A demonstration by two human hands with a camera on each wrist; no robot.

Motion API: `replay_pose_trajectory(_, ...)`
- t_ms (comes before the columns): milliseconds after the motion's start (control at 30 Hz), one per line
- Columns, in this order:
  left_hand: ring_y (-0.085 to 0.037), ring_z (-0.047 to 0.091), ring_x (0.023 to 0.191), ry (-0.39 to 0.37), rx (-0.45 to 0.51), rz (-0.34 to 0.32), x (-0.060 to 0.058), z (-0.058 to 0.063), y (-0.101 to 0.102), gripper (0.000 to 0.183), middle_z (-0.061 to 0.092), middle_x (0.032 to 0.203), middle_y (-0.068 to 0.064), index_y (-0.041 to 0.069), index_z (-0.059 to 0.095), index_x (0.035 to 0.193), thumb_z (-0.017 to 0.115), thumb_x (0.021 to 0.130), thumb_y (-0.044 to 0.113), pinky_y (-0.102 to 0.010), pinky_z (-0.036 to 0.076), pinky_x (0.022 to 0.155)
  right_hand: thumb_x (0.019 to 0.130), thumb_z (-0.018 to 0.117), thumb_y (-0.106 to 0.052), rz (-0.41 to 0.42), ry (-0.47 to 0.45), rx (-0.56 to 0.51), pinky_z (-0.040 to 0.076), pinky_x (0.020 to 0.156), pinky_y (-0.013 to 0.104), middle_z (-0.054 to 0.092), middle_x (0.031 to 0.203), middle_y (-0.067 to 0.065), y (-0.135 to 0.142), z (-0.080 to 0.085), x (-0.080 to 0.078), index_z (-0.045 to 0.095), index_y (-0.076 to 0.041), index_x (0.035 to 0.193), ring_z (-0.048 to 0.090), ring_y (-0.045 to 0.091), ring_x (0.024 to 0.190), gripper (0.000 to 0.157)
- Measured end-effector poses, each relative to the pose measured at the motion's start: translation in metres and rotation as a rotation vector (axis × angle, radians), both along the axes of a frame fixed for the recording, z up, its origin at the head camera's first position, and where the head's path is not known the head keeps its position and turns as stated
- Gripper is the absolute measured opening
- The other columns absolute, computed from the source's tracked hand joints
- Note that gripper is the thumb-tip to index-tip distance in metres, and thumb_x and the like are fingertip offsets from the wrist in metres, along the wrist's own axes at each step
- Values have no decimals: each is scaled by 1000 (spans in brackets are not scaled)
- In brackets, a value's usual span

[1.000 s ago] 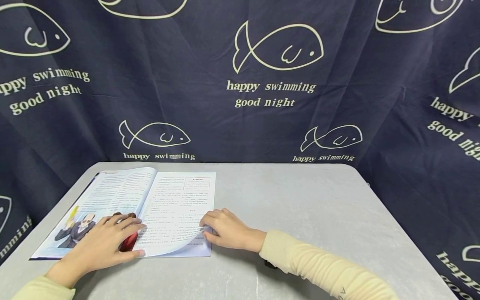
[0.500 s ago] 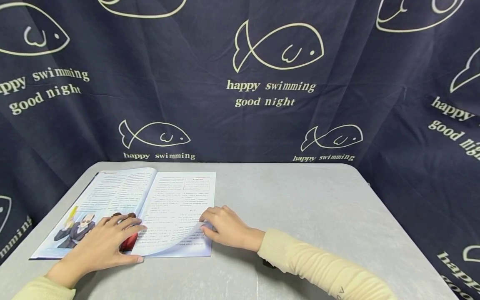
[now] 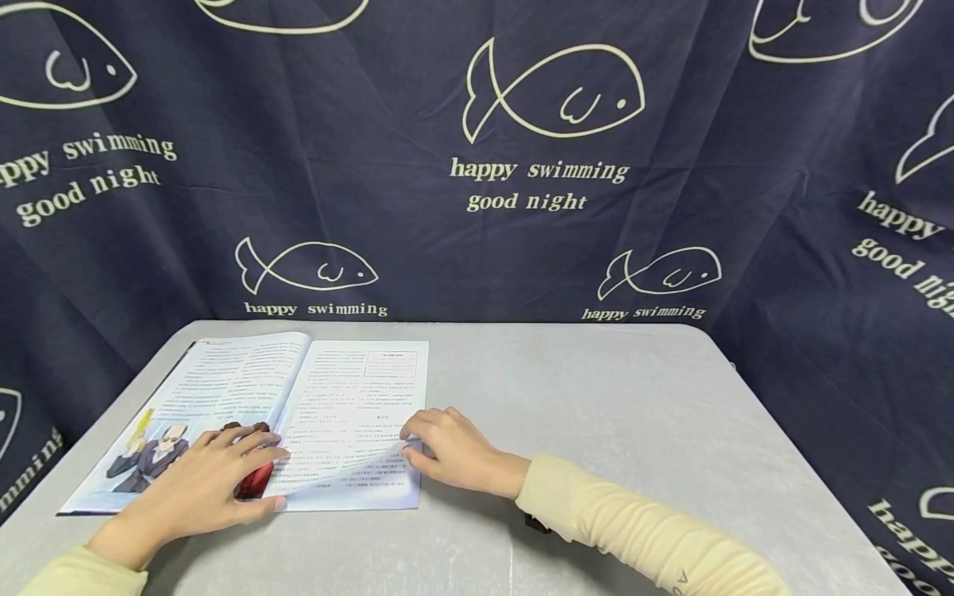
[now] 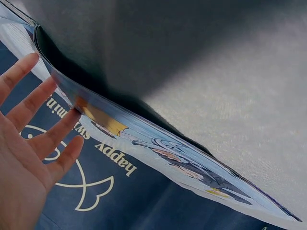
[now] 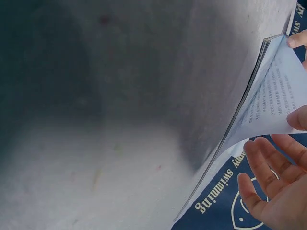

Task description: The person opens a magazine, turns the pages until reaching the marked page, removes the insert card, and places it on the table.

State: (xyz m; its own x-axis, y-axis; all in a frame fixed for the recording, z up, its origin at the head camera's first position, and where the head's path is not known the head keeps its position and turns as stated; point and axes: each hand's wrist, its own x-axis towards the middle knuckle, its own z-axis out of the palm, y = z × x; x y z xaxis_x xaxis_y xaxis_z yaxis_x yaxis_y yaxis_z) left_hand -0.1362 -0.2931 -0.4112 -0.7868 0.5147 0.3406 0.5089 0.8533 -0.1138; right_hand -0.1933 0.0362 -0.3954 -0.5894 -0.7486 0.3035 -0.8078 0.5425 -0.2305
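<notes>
An open magazine (image 3: 350,389) lies at the left of the grey table, printed text on both sides and a cartoon picture low on its left side. My left hand (image 3: 194,488) rests with spread fingers over that picture, its thumb by the lower end of the spine. At the magazine's right edge, my right hand (image 3: 462,451) pinches a page. In the right wrist view this page (image 5: 273,91) is bent up, with the thumb (image 5: 298,119) on its printed face and the fingers partly behind it. A strip of the sheet beneath (image 3: 373,491) shows below the page's raised bottom edge.
The grey table (image 3: 581,397) extends to the right of the magazine and in front of it. A dark blue curtain (image 3: 417,248) with white fish and lettering hangs behind the table and at both sides. A small black object (image 3: 535,523) shows under the right sleeve.
The bottom edge of the pinched page has risen a little, so more of the sheet beneath shows. My right hand has shifted slightly; my left hand has stayed nearly still.
</notes>
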Motion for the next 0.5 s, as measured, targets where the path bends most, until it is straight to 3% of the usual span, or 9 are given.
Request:
replay_pose_trajectory(233,-29,58,98,-9,-5,-8,0,2,1,48,64,105,2,28,65,99,62,69,65,-51,42,78,87,57,-26,-28,-4,-13,42,74,21,66,105,-2,1,1,0,63,-12,105,60,8,89,24)
replay_pose_trajectory(500,-29,58,100,-34,-5,1,0,4,-1,41,64,105,2,27,66,97,63,72,59,-52,43,79,86,59,-25,-62,-14,-33,40,73,20,62,114,-1,3,4,2,55,-11,117,54,8,86,34)
